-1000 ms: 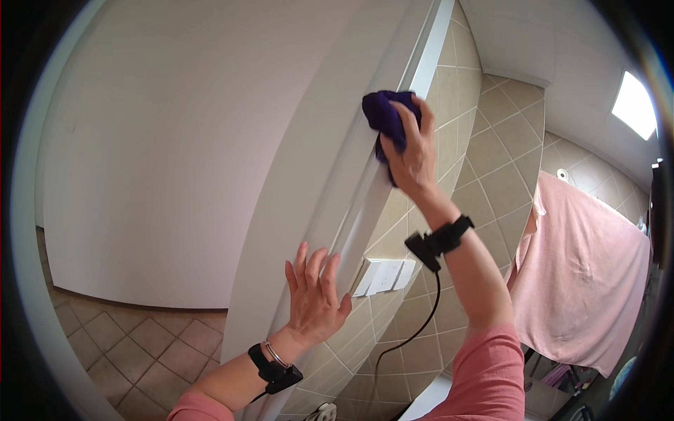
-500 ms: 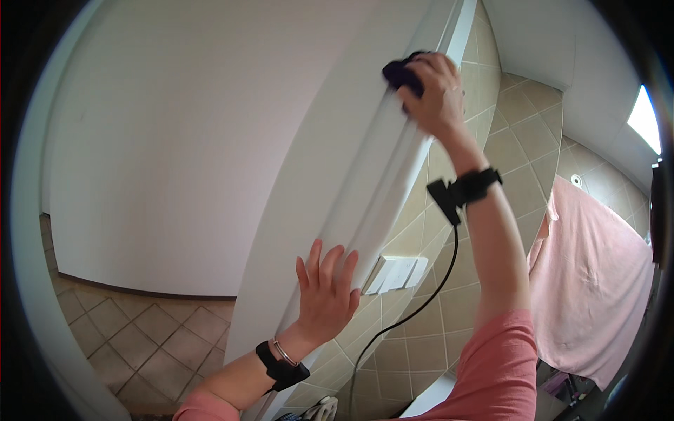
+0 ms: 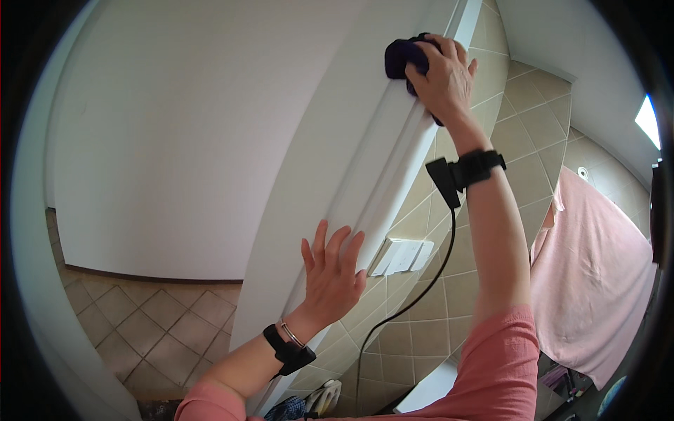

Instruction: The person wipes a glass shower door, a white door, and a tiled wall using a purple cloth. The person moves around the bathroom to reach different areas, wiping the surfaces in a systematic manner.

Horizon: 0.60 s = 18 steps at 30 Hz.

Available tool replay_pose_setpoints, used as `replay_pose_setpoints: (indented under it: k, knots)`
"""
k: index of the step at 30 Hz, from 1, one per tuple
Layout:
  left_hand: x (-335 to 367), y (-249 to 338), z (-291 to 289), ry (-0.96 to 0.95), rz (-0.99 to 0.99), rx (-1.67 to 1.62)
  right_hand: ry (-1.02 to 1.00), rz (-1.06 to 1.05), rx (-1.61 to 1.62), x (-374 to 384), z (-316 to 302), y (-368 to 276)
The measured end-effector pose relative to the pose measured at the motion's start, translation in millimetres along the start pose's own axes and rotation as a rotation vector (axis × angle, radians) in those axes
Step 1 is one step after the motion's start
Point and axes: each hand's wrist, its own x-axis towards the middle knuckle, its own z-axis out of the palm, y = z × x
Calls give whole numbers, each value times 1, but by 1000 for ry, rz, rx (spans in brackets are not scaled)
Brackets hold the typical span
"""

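A dark purple cloth (image 3: 401, 59) is bunched under my right hand (image 3: 449, 81), which presses it against the upper part of a white door frame (image 3: 365, 158). Its fingers curl over the cloth, and a bit of dark fabric shows below the palm at the frame's edge. Lower down, my left hand (image 3: 330, 277) rests on the same frame with fingers spread and nothing in them. Both wrists carry black bands, and a silvery bangle (image 3: 292, 335) circles the left one.
A white switch panel (image 3: 401, 257) sits on the beige tiled wall just right of the frame. From the right wristband a black cable (image 3: 440, 281) hangs down. A pink towel (image 3: 590, 274) hangs at the right. Brown floor tiles (image 3: 168, 323) lie beyond the doorway, before a white wall (image 3: 175, 140).
My right hand and the cloth have shifted slightly upward along the door frame. My left hand stays spread on the frame, and the view has tilted down a little.
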Motion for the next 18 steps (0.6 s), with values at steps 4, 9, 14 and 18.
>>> replay_pose_setpoints:
  k: [4, 9, 14, 18]
  knots:
    - [-4, -8, 0, 123, 30, -169, -130, -122, 105, -9, -2, -11]
    - [-14, -17, -20, 242, 0, -313, -273, -309, 358, -104, -43, -95]
    - [-35, -20, -44, 253, -49, -341, -468, -367, 641, -220, -74, -169]
    - [-50, -33, -59, 118, -103, -226, -480, -311, 731, -271, -86, -183]
